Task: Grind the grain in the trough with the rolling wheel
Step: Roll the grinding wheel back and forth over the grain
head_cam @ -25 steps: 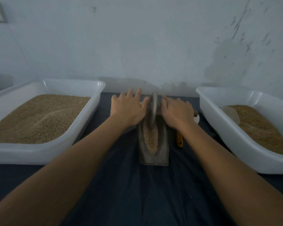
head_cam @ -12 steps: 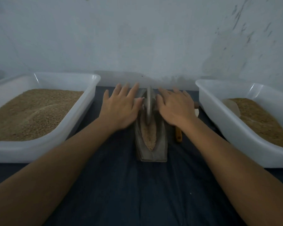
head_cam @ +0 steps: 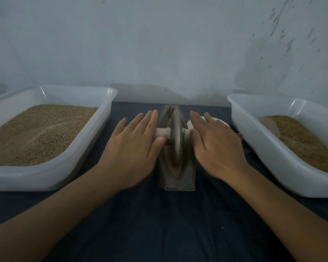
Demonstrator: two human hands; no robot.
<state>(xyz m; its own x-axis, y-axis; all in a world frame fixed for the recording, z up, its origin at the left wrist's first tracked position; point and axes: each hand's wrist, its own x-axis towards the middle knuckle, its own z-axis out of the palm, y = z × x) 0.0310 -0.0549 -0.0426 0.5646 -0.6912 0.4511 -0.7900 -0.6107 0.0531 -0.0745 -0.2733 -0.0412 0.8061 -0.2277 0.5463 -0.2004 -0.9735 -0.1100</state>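
Two hands lie flat, palms down, fingers straight and slightly spread, one on each side of the rolling wheel (head_cam: 176, 137). Left hand (head_cam: 133, 146) presses on the pale axle handle (head_cam: 162, 132) where it sticks out of the wheel's left face; thumb tip lies against the handle near the hub. Right hand (head_cam: 215, 145) covers the opposite end of the axle; only a short stub shows between its thumb side and the wheel. Neither hand curls round the axle.

Wheel stands upright on edge between the hands, a thin grey disc seen nearly edge-on, rim blurred. Axle runs left to right, across the trough (head_cam: 178, 176). Trough is grey, narrow and boat-shaped; long axis runs from the person towards the wall, its blunt near end just past the wrists, its far end beyond the fingertips. Wheel sits in the groove towards the near half. Brown grain (head_cam: 175, 170) shows in the groove at the wheel's near foot; elsewhere the groove is hidden.

Under hands and trough: dark cloth (head_cam: 159, 224). Beyond the right fingertips, a pale round object (head_cam: 219, 121), partly hidden, identity unclear. Outboard of the left hand, a white tub (head_cam: 51, 182) filled with tan grain. Outboard of the right hand, a second white tub (head_cam: 263, 148), partly filled, with a pale scoop (head_cam: 269, 125) lying in it.
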